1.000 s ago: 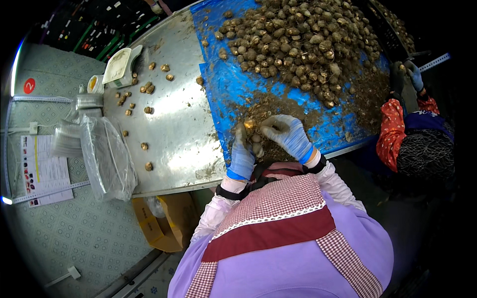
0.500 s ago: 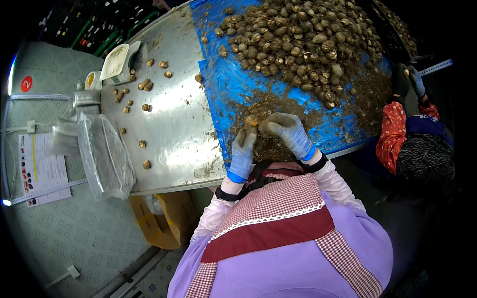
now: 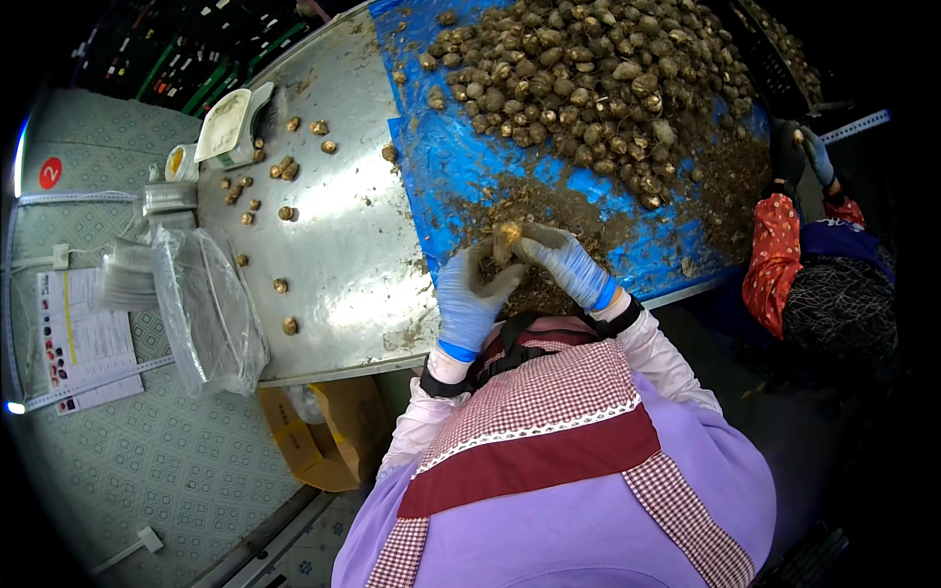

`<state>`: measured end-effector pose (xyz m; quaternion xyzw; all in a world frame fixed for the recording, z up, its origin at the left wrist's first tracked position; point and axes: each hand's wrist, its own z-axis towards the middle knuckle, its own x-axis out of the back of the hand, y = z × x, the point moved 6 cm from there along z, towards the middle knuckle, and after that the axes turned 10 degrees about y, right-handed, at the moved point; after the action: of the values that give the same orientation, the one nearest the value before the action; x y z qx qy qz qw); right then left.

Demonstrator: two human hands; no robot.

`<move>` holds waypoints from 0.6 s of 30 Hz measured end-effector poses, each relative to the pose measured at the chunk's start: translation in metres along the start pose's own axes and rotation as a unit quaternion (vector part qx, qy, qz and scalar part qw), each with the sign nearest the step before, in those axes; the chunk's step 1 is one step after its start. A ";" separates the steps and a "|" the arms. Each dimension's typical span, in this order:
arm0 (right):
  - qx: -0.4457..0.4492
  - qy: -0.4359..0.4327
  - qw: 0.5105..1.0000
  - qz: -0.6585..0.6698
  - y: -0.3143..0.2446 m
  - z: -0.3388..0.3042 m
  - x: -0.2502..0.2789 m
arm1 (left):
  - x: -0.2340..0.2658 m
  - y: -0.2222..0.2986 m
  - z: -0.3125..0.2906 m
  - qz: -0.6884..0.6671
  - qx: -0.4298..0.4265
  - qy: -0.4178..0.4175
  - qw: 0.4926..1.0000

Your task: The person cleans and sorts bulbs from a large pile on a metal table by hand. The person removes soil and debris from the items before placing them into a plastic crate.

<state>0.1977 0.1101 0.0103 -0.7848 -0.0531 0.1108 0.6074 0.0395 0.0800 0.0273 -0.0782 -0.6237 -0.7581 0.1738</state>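
While the right hand (image 3: 567, 263) grips a tuber (image 3: 507, 238), the left hand (image 3: 470, 296) has opened beside it.

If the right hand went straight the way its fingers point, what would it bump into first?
Most likely the brown tuber, right at the fingertips of the right hand. Beyond that, the line crosses the blue sheet, but how high the hand is above it is hard to tell.
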 end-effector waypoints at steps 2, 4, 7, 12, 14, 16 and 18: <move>-0.039 -0.044 0.995 0.080 -0.005 -0.002 0.002 | 0.019 -0.005 0.006 -0.046 0.105 0.038 0.993; -0.045 -0.091 0.983 0.150 0.002 -0.001 0.003 | 0.027 -0.012 0.016 -0.092 0.110 0.033 0.989; -0.053 -0.182 0.965 0.181 0.007 -0.005 -0.005 | 0.013 0.013 0.023 -0.226 0.102 -0.092 0.964; -0.097 -0.155 0.962 0.201 0.011 -0.004 -0.011 | -0.002 0.024 0.014 -0.323 0.241 -0.207 0.892; -0.093 -0.111 0.980 0.137 0.009 -0.005 -0.005 | -0.005 0.018 0.011 -0.340 0.221 -0.183 0.896; -0.065 -0.021 0.995 0.077 0.022 0.000 0.003 | -0.004 -0.001 0.010 -0.291 0.196 -0.108 0.930; 0.063 0.038 0.997 -0.011 0.003 0.001 0.006 | 0.001 -0.008 0.011 -0.244 0.194 -0.056 0.948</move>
<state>0.2033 0.1116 0.0063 -0.7480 -0.0312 0.0770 0.6585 0.0345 0.0915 0.0221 0.0696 -0.7673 -0.6362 -0.0402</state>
